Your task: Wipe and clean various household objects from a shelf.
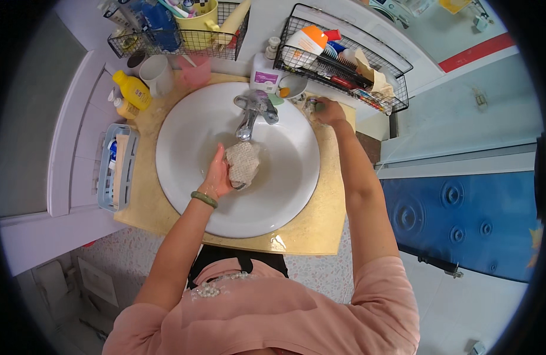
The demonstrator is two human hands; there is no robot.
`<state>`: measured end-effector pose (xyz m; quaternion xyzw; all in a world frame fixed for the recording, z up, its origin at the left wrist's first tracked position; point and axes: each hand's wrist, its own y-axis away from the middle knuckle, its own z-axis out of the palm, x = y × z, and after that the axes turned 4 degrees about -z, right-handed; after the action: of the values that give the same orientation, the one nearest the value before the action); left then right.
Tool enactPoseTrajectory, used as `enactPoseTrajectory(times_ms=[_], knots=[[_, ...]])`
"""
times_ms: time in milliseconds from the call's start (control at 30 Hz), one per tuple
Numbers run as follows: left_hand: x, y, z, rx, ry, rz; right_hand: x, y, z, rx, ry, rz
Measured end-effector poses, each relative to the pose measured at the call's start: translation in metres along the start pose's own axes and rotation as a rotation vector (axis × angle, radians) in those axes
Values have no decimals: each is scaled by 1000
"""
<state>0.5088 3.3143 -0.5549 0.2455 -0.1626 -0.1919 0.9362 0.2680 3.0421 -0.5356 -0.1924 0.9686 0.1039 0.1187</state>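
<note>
In the white sink, my left hand (217,174) grips a beige, waffle-textured cloth (243,163), folded into a pad. The cloth is right under the spout of the chrome faucet (247,121), where water seems to run onto it. A green bangle (204,199) circles my left wrist. My right hand (330,112) is stretched out to the back right corner of the counter. Its fingers close around a small, dark greenish thing (320,106), mostly hidden, whose kind I cannot make out. Just left of that hand stands a small bowl (294,87) with something orange at its rim.
The white basin (285,204) sits in a yellow counter (326,222). Behind it stand a white bottle with a purple label (265,74), a pink cup (194,72) and a pale mug (157,77). Wire baskets (296,35) hang above. At the left are a yellow bottle (131,90) and a blue-grey basket (107,201).
</note>
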Motion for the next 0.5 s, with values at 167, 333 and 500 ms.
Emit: enactPoseTrajectory(times_ms=[167,333,500], knots=[[-7,-9,4,-4,-52,117,-16,60,3,184,-785,35],[-21,-21,2,-4,-10,77,-161,179,59,98,-660,-278],[-21,-2,9,43,-71,47,-143,175,85,16,-1159,77]])
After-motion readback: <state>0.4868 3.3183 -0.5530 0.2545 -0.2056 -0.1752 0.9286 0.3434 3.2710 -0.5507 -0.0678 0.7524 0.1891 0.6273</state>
